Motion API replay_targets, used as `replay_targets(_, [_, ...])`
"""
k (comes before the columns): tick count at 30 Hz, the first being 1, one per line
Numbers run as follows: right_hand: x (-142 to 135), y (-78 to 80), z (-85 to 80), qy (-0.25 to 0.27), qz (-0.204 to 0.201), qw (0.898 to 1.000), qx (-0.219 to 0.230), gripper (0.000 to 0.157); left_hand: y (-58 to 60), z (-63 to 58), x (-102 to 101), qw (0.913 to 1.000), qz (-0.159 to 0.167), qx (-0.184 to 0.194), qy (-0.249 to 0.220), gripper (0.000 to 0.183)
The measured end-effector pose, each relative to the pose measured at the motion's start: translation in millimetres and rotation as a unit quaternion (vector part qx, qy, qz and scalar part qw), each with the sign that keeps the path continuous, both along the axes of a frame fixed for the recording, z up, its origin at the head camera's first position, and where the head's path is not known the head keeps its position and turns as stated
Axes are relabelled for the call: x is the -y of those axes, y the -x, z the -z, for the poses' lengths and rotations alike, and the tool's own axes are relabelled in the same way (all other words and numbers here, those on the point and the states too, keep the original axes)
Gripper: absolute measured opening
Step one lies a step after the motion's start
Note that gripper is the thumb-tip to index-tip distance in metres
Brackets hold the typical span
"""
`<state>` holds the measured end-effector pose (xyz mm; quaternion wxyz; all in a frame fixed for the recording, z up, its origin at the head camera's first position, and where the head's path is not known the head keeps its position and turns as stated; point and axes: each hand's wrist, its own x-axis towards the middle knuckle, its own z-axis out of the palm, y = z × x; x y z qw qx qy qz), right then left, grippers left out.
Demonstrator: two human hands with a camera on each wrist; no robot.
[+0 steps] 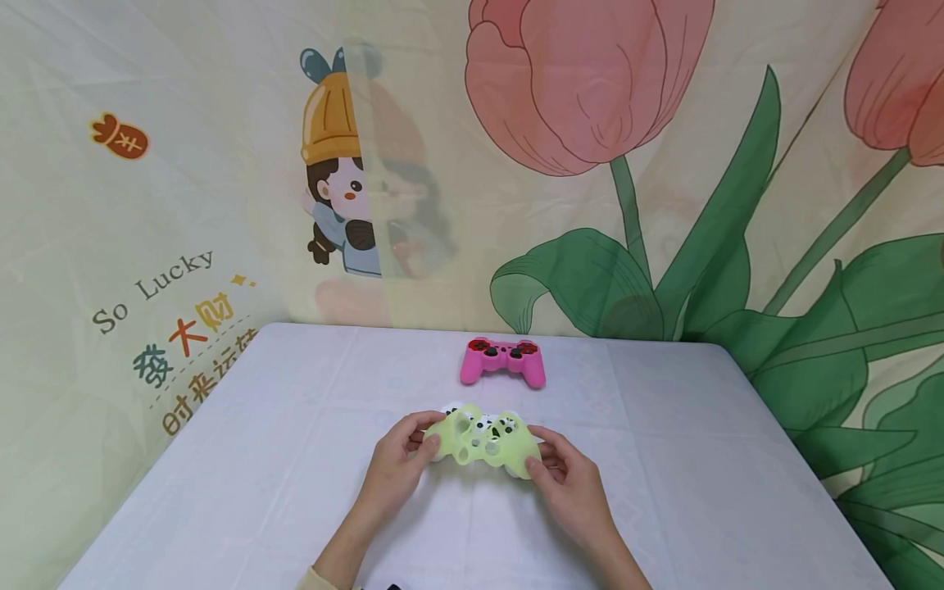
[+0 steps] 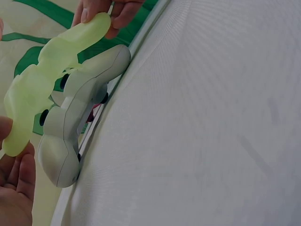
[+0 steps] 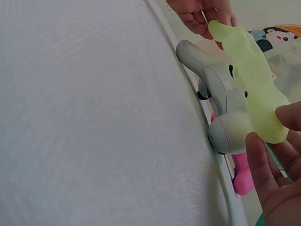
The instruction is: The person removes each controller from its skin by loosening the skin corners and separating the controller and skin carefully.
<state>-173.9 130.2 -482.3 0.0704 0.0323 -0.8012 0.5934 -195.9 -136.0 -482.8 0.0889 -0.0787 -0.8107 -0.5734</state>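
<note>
A pale yellow-green silicone controller cover [image 1: 521, 456] is held just above a white game controller [image 2: 66, 127] that rests on the white-covered table. My left hand [image 1: 394, 459] pinches the cover's left grip end between thumb and fingers. At the opposite end, the right hand [image 1: 574, 483] pinches the cover the same way. Both wrist views show a gap between cover and controller over part of their length. From the head, the controller's black sticks and buttons show through the cover's holes, while most of its body is hidden.
Behind the hands, a pink game controller [image 1: 504, 360] with dark sticks and red button areas lies on the white tablecloth [image 1: 664, 459]. A printed curtain [image 1: 435, 311] with tulips and a cartoon figure hangs along the table's far edge. Something small and black [image 1: 394, 587] shows at the bottom edge.
</note>
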Motion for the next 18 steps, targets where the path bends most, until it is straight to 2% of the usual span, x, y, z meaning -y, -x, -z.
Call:
replay_targets(14, [-0.9, 0.1, -0.8, -0.006, 0.006, 1.0, 0.005, 0.045, -0.3, -0.1, 0.2, 0.9999, 0.003, -0.013, 0.01, 0.03])
replay_targets(18, [-0.4, -0.1, -1.2, -0.008, 0.012, 1.0, 0.011, 0.045, -0.2, -0.5, 0.3, 0.9999, 0.009, 0.008, -0.004, 0.028])
